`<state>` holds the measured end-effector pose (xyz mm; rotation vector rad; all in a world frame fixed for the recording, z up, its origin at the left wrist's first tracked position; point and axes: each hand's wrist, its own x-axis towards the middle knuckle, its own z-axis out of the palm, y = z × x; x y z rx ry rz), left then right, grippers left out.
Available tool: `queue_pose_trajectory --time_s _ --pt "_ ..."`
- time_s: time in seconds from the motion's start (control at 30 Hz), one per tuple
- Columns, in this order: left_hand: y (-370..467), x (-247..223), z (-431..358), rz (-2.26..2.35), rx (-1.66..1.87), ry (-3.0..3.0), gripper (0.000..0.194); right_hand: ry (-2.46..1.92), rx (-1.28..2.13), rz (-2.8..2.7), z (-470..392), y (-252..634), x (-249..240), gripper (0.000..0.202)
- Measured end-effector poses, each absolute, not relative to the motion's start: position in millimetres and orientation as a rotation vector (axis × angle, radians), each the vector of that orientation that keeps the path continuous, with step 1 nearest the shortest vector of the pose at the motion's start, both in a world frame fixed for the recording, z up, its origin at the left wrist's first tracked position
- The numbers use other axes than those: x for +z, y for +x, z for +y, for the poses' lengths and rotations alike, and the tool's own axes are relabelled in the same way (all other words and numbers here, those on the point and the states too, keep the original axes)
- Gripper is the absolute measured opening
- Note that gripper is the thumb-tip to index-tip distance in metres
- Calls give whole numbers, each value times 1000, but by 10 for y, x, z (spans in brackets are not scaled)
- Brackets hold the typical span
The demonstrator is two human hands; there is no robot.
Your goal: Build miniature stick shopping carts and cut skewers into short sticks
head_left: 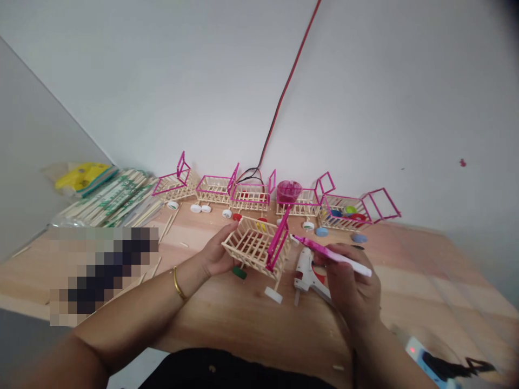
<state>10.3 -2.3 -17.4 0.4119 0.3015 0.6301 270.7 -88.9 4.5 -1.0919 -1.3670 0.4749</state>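
In my left hand [218,251] is a small toy shopping cart [248,244] built of pale wooden sticks. Its fingers wrap the cart's left end, partly hidden behind the slats. The cart is tilted above the table, with bottle-cap wheels in green [239,272] and white [273,294] underneath. Bright pink covers its handle frame [278,243]; the basket slats facing me are bare wood. My right hand [353,286] grips a pink-and-white marker pen [324,251], its tip close beside the handle frame. Whether the tip touches it I cannot tell.
Several similar carts [214,189] with pink rims line the wall. A pink-stained cup [289,192] sits among them. A white glue gun [304,267] lies beside my right hand. Packs of sticks [113,197] and a yellow bag [83,177] are left; a power strip [421,354] is lower right.
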Motion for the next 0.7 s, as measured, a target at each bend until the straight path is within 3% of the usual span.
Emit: queue_pose_trajectory --time_s 0.7 --pt "149 -228 -10 466 626 422 48 -1080 412 -1482 -912 2746 62 23"
